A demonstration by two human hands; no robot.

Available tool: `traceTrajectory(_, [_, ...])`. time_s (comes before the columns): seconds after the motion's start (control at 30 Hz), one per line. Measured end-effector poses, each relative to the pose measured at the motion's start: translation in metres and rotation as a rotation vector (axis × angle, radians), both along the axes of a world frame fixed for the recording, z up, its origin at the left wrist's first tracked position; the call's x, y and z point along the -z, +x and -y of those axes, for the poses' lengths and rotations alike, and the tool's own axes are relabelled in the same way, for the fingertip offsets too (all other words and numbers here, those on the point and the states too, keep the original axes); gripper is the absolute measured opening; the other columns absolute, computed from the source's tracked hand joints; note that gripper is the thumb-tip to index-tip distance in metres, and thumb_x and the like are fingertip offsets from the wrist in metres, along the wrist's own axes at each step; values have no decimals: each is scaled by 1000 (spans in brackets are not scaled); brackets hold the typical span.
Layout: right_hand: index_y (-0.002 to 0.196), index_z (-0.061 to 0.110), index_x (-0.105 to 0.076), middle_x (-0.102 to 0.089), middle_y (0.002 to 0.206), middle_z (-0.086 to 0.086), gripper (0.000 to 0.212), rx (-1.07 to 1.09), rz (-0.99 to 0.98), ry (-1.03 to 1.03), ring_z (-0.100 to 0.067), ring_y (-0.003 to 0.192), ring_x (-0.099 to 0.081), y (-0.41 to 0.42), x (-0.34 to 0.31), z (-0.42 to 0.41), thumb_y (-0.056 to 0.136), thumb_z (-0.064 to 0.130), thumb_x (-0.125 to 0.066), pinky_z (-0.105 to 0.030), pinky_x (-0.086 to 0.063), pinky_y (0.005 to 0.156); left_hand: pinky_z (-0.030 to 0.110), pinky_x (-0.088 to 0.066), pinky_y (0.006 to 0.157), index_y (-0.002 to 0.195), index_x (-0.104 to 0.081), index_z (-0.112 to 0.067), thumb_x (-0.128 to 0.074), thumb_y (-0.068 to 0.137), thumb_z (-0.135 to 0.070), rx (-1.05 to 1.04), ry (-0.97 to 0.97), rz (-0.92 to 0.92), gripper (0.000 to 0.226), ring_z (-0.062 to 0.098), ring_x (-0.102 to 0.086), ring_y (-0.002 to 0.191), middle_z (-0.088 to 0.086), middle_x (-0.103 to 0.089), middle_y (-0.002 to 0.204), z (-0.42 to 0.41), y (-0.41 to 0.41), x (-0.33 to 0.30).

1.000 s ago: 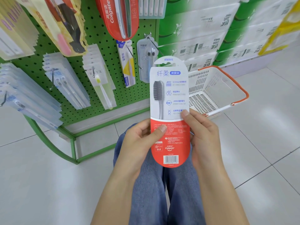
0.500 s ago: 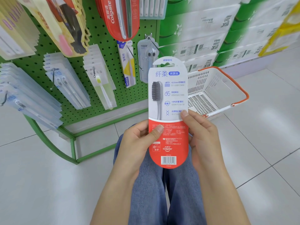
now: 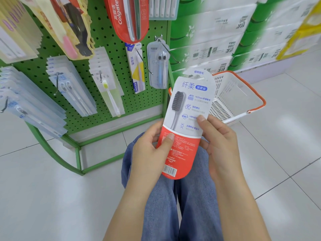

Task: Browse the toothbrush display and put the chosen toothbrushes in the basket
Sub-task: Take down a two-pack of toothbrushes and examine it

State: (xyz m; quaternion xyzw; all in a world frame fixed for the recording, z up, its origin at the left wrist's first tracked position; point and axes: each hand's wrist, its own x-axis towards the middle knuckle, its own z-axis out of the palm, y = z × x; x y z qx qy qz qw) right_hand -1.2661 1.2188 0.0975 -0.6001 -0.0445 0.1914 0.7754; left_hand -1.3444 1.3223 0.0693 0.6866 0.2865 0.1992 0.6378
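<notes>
Where the view begins, nearest the camera: blue denim trousers [image 3: 196, 202], knees drawn up over the pale tiled floor [image 3: 52, 197].

Above the knees: Colgate toothbrush pack [image 3: 186, 126], back side up, grey-white upper half printed with a dark-bristled brush, red lower half with barcode; tilted, top leaning to the right toward the basket; held in the air, touching neither floor nor display.

Left hand [image 3: 152, 150]: gripping the pack's left edge, thumb laid across the red part, fingers curled behind.

Right hand [image 3: 218, 141]: gripping the pack's right edge, thumb tip pressed on the grey part, fingers curled behind.

Just behind the pack, on the floor to the right: white slatted shopping basket [image 3: 231, 100] with orange handle [image 3: 260, 101], partly covered by the pack's upper end; contents not discernible.

To the left, further back: green pegboard display stand [image 3: 111, 54] on a curved green frame.

On its hooks, left to right: stacked clear toothbrush packs [image 3: 26, 105]; clear twin-brush packs [image 3: 73, 91]; packs with a yellow-green bristled brush [image 3: 109, 89]; blue-and-yellow single-brush pack [image 3: 137, 68]; clear case with two dark-headed brushes [image 3: 159, 65].

Upper row: red Colgate multi-pack [image 3: 126, 16]; cream pack with a pink brush [image 3: 67, 26].

Farthest, right of the stand: stacked green-and-white tissue packs [image 3: 217, 35]; yellow packs [image 3: 302, 33] at the edge, blurred.
</notes>
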Motion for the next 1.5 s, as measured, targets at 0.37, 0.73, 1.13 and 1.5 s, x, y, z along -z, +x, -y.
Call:
traceTrajectory(0.37, [108, 5, -71, -73, 105, -13, 21, 156, -47, 65, -20, 89, -68, 2, 3, -2, 94, 9, -55, -29, -58, 71, 47, -22, 117, 151, -20, -15, -51, 82, -37, 103, 947, -248, 79, 31, -25, 145, 14, -24, 159, 30, 8, 20])
traceTrajectory(0.73, [103, 17, -72, -75, 102, 3, 20, 163, -31, -58, -8, 98, -67, 9, 11, 0, 87, 28, -65, -18, -55, 71, 1, -36, 86, 121, -60, -39, -46, 101, -9, -56, 299, 3, 39, -18, -54, 100, -44, -57, 97, 10, 3, 6])
traceTrajectory(1.13, [94, 13, -69, -73, 80, 1, 16, -34, -61, 81, -11, 69, -66, 15, 11, -4, 92, 6, -55, -22, -55, 65, 31, -54, 87, 107, -70, -14, -61, 88, -6, 214, -405, 76, 22, 17, -70, 92, 6, -75, 101, -13, -6, 9])
traceTrajectory(1.5, [110, 6, -71, -75, 97, -5, 24, -43, 195, 38, -15, 88, -67, 25, -38, -32, 89, 7, -60, -28, -53, 82, 20, -56, 82, 120, -64, -20, -53, 98, -18, 136, -57, 162, 24, 10, -70, 93, 0, -73, 106, -67, 13, -91])
